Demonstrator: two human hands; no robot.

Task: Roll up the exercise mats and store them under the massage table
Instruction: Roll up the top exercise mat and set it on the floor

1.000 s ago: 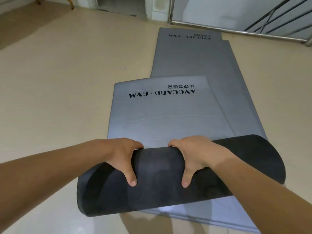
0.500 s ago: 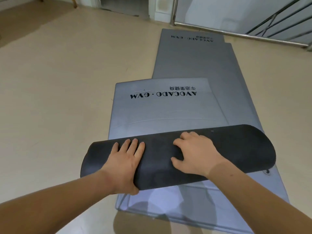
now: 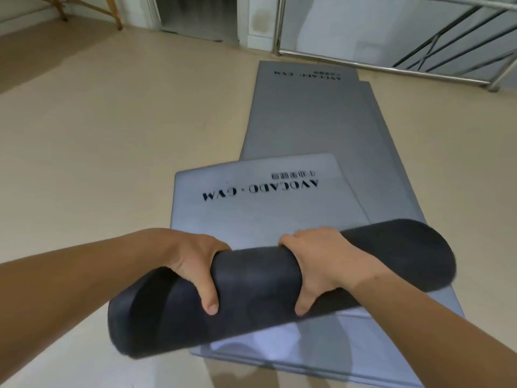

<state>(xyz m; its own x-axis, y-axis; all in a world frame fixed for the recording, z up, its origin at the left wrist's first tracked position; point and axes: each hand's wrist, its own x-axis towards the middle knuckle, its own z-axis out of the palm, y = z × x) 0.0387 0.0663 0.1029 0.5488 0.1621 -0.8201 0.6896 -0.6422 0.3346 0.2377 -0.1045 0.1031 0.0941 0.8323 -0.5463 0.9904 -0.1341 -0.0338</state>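
Floor (image 3: 98,149): mat roll (image 3: 257,278) within both grips (image 3: 195,264) (image 3: 321,264)

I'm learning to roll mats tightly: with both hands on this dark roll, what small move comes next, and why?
Probably push the roll forward a part-turn: the left hand and right hand grip it, and the grey mat lies flat ahead, unrolled.

Top mat (image 3: 260,203): grey, black underside, near end rolled into a thick roll (image 3: 257,275). It lies on further grey mats (image 3: 307,116) flat on the floor (image 3: 112,135).

Matt black mat roll (image 3: 279,289), glossy floor (image 3: 98,135)
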